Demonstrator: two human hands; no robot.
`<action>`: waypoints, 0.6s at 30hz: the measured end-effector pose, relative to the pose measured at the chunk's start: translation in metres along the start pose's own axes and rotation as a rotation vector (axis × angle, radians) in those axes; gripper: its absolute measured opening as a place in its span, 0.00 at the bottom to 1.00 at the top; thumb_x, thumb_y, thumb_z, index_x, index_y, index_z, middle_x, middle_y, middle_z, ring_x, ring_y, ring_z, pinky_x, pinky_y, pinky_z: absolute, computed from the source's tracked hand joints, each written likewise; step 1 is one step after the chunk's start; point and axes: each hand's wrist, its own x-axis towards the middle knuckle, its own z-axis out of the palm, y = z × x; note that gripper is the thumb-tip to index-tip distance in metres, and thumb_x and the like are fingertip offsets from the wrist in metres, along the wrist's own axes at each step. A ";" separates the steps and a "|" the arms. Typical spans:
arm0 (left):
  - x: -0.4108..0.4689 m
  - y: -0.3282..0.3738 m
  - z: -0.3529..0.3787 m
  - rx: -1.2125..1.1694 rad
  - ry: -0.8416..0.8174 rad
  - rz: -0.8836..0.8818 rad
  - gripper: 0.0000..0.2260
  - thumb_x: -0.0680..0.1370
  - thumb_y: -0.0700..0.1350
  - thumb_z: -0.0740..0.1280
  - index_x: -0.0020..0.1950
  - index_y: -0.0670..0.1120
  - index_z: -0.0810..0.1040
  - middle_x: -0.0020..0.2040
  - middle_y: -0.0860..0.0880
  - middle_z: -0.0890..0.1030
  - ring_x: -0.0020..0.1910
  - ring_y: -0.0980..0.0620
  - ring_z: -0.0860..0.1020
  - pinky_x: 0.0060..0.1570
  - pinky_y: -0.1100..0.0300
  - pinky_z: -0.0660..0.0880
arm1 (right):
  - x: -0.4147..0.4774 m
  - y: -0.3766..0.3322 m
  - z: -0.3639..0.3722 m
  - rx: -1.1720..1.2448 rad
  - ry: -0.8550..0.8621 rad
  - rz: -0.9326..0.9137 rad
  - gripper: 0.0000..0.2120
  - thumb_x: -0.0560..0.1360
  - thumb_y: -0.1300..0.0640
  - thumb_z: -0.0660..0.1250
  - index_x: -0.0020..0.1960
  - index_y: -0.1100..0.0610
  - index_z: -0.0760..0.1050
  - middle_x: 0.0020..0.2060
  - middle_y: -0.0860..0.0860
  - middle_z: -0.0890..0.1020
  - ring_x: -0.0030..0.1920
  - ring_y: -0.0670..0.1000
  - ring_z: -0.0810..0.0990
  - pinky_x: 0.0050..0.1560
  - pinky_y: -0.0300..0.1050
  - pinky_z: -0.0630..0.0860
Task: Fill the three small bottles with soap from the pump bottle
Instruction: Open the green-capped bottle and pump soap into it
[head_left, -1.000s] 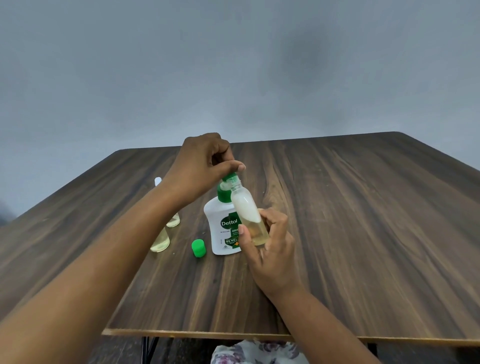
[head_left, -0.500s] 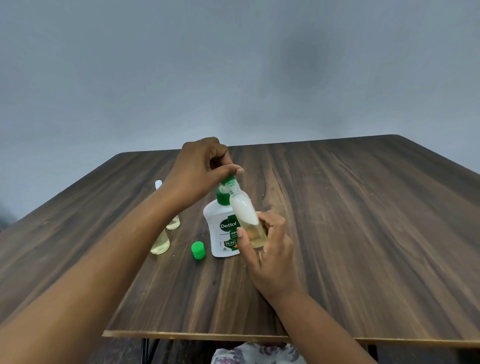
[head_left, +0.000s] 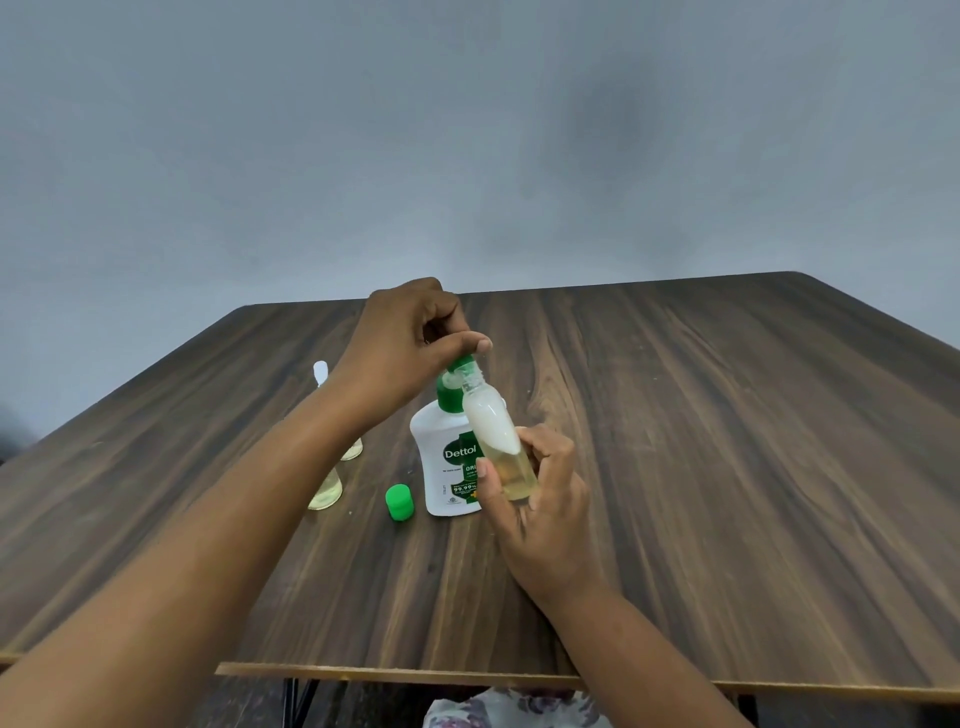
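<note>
Nearest you, your right hand (head_left: 540, 499) holds the small bottle (head_left: 498, 441) above the counter (head_left: 727, 467). Its fingers (head_left: 556, 452) are curled round the lower half, with the thumb on the near side. You have it tilted so the open mouth sits right under the pump nozzle, probably so the soap drops straight into the narrow neck. The bottom holds clear yellowish liquid. Above that, a white opaque mass reaches almost to the neck, so this one looks close to full.

Just left of your hand, a loose green cap (head_left: 399, 502) lies on the counter, likely off this bottle and within reach for closing it.

Behind the small bottle, touching or nearly so, the white pump bottle (head_left: 447, 467) stands upright. Its walls are opaque, so you cannot tell how much soap is left.

Your left hand (head_left: 405, 353) is on top of the pump. Its fingers are curled in and the thumb lies flat across the green pump head, a pose that suits pressing down.

Further left, two more small bottles (head_left: 326, 491) stand close together, mostly hidden by your left forearm. Both show pale yellow liquid at the base. A white cap (head_left: 320, 371) pokes up beyond the arm, but you cannot tell which bottle it tops.
</note>
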 end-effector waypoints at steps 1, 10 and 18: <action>0.001 0.001 -0.001 0.008 -0.014 0.002 0.11 0.70 0.45 0.74 0.31 0.44 0.76 0.33 0.52 0.73 0.33 0.54 0.74 0.35 0.63 0.69 | 0.000 0.000 0.000 0.003 0.002 0.004 0.17 0.80 0.40 0.57 0.57 0.54 0.63 0.38 0.53 0.77 0.32 0.50 0.77 0.25 0.51 0.75; -0.006 -0.008 0.007 -0.046 0.026 -0.004 0.12 0.71 0.44 0.74 0.30 0.44 0.73 0.32 0.54 0.72 0.30 0.61 0.70 0.32 0.71 0.65 | 0.000 0.002 0.000 -0.026 -0.010 -0.015 0.16 0.80 0.42 0.57 0.55 0.54 0.64 0.37 0.53 0.77 0.30 0.50 0.76 0.24 0.50 0.74; 0.002 -0.002 0.002 -0.013 -0.014 0.024 0.12 0.71 0.45 0.73 0.32 0.42 0.75 0.33 0.52 0.72 0.32 0.56 0.72 0.33 0.65 0.68 | 0.002 0.000 0.000 -0.020 0.004 0.013 0.18 0.79 0.40 0.57 0.56 0.54 0.64 0.37 0.51 0.76 0.30 0.46 0.75 0.25 0.41 0.73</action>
